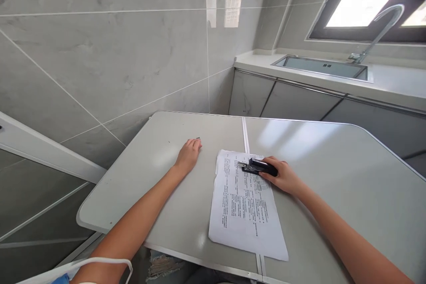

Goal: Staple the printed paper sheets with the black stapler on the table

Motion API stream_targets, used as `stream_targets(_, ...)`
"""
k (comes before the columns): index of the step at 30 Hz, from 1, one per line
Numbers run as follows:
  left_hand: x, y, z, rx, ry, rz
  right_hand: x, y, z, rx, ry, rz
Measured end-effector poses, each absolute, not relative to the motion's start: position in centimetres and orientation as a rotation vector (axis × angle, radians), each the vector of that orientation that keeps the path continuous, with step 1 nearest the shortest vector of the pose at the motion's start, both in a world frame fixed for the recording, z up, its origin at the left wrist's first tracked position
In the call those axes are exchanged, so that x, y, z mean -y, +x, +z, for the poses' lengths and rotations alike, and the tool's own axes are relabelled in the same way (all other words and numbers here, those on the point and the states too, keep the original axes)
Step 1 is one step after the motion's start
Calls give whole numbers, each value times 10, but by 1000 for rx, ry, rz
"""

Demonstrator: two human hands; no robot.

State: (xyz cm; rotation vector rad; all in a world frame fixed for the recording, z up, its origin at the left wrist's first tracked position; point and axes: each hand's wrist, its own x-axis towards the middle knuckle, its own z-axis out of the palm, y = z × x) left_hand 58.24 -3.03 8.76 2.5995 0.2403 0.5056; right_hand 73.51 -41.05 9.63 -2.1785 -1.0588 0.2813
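Observation:
A black stapler [254, 165] is held in my right hand [282, 175], over the upper part of the printed paper [244, 235]. Its front end points left and its two arms stand apart. The paper lies flat on the table, with dense lines of text and slightly uneven edges. Left of the paper, my left hand [188, 156] rests on the tabletop with its fingers closed. A small dark edge [198, 138] shows at its fingertips; the rest of that thing is hidden, and I cannot tell what it is.
The pale folding table [133, 186] has a metal seam down its middle, partly under the paper. A grey tiled wall [116, 53] rises behind it. At the back right stands a counter [392, 80] with a sink [319, 67] and a curved tap [382, 31] below a window.

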Motion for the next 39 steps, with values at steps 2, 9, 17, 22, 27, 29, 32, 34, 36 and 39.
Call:
stream_targets(2,24,589,89,-242,2593,548,413,733,94,1033,-2168,243)
stream_targets(9,26,601,83,-303,2613,422,406,738,94,1059,-2129,226)
stream_targets(17,48,625,85,-330,2620,572,412,744,92,1061,-2117,219)
stream_targets(22,61,637,90,-388,2611,638,418,747,93,1049,-2104,195)
stream_targets(27,99,609,102,-364,2295,727,422,738,101,999,-1983,129)
stream_targets(29,121,589,105,-270,2071,554,419,728,105,969,-1949,134)
stream_targets(32,146,567,106,-131,1909,316,409,709,105,1021,-1934,174)
stream_targets(34,153,563,106,-130,1812,348,400,699,102,1071,-1939,193)
stream_targets(36,153,564,105,-132,1750,418,392,694,99,1090,-1959,190)
stream_targets(39,150,568,102,-102,1764,428,388,694,95,1111,-1996,172)
